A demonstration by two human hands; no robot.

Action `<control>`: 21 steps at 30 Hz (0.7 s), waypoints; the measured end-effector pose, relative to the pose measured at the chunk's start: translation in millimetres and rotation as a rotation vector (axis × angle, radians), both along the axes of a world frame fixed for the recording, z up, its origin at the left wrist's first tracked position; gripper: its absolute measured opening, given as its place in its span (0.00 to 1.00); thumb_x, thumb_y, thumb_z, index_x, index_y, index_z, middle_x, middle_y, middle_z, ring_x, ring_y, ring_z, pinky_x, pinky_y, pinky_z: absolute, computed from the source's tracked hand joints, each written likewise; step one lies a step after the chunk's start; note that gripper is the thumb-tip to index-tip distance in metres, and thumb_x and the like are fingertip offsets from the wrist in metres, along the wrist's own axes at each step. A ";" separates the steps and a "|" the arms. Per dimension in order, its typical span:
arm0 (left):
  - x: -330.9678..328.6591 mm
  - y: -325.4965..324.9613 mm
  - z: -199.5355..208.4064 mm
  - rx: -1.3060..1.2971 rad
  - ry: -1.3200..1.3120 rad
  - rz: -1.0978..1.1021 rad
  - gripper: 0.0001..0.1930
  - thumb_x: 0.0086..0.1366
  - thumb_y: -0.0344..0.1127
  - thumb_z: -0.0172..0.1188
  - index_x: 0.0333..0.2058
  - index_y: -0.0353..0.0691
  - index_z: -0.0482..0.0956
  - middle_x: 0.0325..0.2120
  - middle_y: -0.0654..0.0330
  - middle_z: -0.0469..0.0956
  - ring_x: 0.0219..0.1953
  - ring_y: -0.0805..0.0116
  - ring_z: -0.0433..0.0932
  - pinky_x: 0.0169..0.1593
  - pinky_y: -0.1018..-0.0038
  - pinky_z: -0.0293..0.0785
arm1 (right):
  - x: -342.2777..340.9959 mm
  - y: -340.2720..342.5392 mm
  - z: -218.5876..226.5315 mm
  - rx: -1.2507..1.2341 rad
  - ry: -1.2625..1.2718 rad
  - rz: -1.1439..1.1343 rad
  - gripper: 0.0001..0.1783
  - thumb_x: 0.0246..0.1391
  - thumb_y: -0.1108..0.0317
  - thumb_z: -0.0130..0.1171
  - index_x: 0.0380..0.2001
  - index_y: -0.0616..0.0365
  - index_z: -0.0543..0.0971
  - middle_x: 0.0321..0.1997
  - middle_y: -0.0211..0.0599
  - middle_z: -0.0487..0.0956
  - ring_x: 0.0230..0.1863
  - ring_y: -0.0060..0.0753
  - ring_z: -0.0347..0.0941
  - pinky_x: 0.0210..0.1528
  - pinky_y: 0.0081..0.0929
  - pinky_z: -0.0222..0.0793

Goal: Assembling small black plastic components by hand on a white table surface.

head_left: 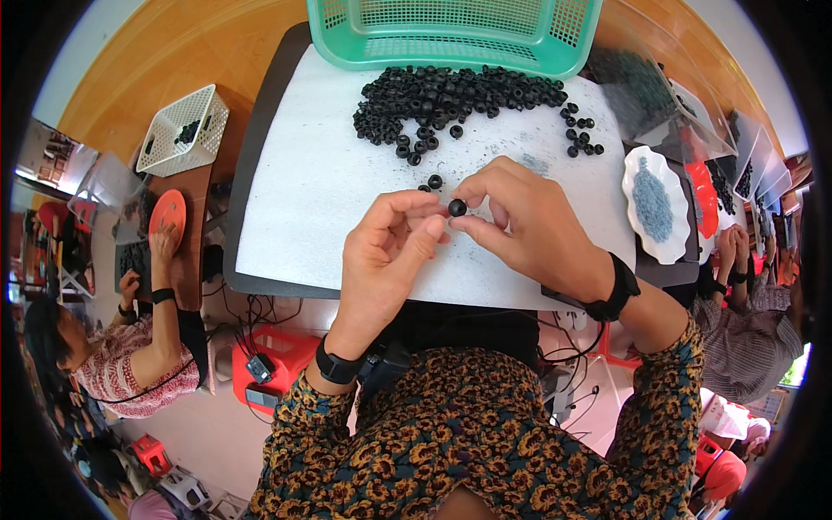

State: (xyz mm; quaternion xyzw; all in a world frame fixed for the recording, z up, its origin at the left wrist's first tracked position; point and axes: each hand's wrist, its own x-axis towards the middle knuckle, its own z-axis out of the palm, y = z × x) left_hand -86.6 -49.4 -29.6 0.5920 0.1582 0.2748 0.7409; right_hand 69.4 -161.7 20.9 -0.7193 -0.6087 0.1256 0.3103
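A small round black bead is pinched between the thumb and forefinger of my right hand, above the near half of a white foam sheet. My left hand is right beside the bead on its left, fingers curled in and thumb bent toward them. Anything held in those fingers is too small or hidden to make out. Just beyond my fingertips lie a couple of loose black beads. Farther off, a wide heap of black beads with holes spreads over the sheet.
A green mesh basket stands behind the heap. To the right lie a white scalloped dish of grey-blue granules and a red dish. A white basket sits at the left. Co-workers work on both sides; cables hang below the table.
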 end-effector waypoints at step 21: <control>4.7 3.4 -11.9 -0.227 -0.245 0.005 0.12 0.68 0.29 0.52 0.49 0.33 0.74 0.39 0.51 0.79 0.34 0.68 0.77 0.40 0.73 0.75 | 73.5 -15.8 8.9 -0.053 -0.043 -0.135 0.07 0.53 0.69 0.62 0.34 0.60 0.80 0.28 0.33 0.77 0.24 0.23 0.67 0.27 0.21 0.64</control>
